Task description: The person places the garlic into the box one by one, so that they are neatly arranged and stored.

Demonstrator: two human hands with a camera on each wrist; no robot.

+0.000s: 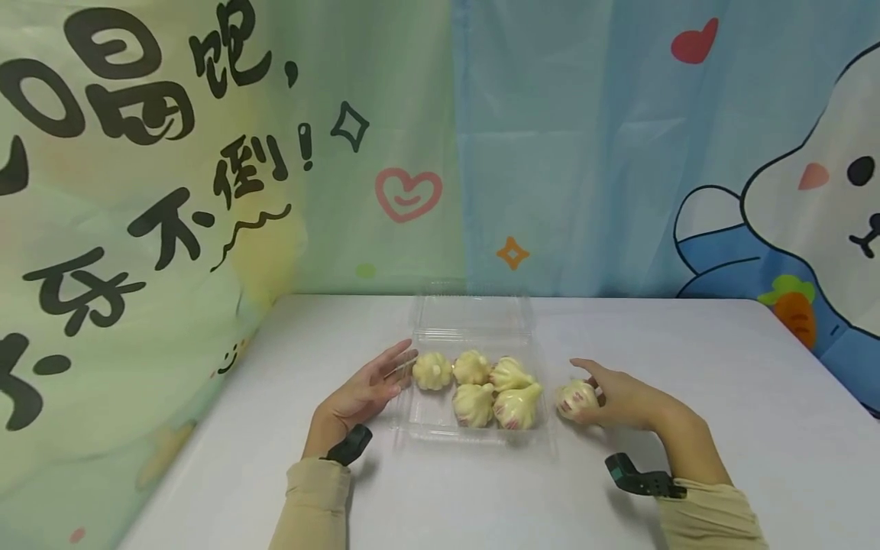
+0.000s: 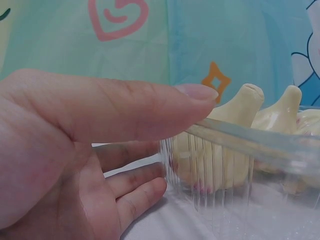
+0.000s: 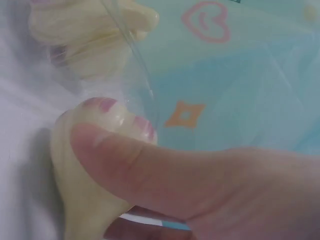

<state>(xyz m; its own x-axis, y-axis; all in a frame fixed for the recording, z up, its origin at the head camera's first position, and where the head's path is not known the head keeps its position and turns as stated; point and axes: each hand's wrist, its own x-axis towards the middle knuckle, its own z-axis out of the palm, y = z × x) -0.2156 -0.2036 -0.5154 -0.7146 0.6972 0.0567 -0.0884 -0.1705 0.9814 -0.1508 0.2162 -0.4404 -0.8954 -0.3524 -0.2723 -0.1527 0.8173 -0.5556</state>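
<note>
My right hand (image 1: 629,399) grips a garlic bulb (image 1: 576,399) just right of a clear plastic box. In the right wrist view the thumb (image 3: 120,155) presses on this pale, purple-streaked bulb (image 3: 85,175), its stem pointing down in the picture; the other fingers are mostly hidden. The clear box (image 1: 429,416) has its lid (image 1: 474,315) tipped back and holds several garlic bulbs (image 1: 473,405). At the box's left side is my left hand (image 1: 367,389), fingers extended. Seen from the left wrist, its thumb (image 2: 145,107) lies at the rim and the other fingertips are by the ribbed wall (image 2: 215,170).
The box stands on a white table (image 1: 481,496). Behind the table hangs a printed curtain (image 1: 550,153) with hearts, writing and a cartoon animal. Dark cameras are strapped to the left wrist (image 1: 349,445) and the right wrist (image 1: 642,480).
</note>
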